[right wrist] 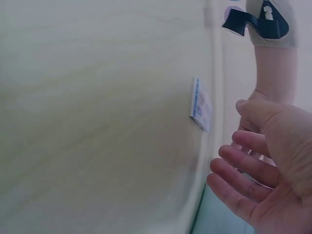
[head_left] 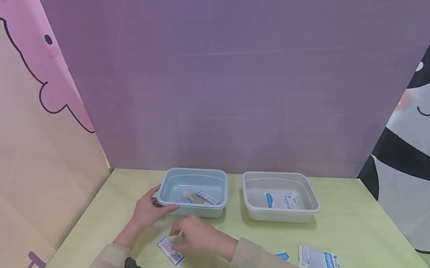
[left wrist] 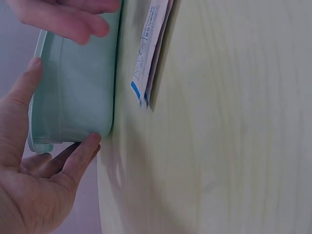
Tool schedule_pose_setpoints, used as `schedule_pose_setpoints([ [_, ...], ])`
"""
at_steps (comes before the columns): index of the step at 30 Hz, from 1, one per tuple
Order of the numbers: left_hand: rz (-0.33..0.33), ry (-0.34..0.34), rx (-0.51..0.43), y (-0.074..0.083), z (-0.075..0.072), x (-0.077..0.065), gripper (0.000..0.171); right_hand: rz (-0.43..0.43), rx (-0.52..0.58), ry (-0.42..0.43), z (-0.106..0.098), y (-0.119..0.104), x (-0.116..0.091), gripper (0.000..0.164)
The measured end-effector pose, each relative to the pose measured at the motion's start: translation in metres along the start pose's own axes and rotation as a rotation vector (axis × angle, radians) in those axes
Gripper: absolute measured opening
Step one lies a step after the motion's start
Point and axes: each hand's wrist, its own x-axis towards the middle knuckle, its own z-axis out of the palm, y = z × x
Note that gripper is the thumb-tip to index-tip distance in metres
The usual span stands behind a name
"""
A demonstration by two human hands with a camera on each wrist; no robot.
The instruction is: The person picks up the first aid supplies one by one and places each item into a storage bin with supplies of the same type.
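Note:
My left hand (head_left: pixel 148 209) holds the left front corner of a pale blue-green plastic bin (head_left: pixel 190 210). In the left wrist view the thumb lies along the rim and the fingers (left wrist: pixel 80 158) are against the side. Inside the bin are a bundle of thin wooden sticks (head_left: pixel 195 198) and a small white-and-blue packet (head_left: pixel 208 198). My right hand (head_left: pixel 199 237) hovers in front of the bin, fingers loosely bent and holding nothing. Just left of it, a similar small packet (head_left: pixel 169 251) lies flat on the table; the right wrist view shows this packet (right wrist: pixel 201 106) apart from the fingers.
To the right stands a whitish plastic bin (head_left: pixel 279 216) with a white-and-blue packet (head_left: pixel 283 201) inside. A larger white-and-blue packet (head_left: pixel 321 265) lies at the front right, and another blue-marked item (head_left: pixel 282 256) is partly hidden by the right forearm. A purple backdrop (head_left: pixel 244 88) rises behind the table.

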Motion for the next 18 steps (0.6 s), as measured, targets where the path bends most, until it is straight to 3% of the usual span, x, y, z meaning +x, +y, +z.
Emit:
schedule_pose_setpoints([
  [7, 0.013, 0.008, 0.010, 0.001, 0.000, -0.002, 0.102, 0.021, -0.082, -0.034, 0.012, -0.002, -0.004, 0.030],
  [18, 0.007, 0.003, 0.002, 0.003, 0.000, -0.002, 0.099, 0.026, -0.233, 0.035, 0.025, -0.010, -0.004, 0.034],
])
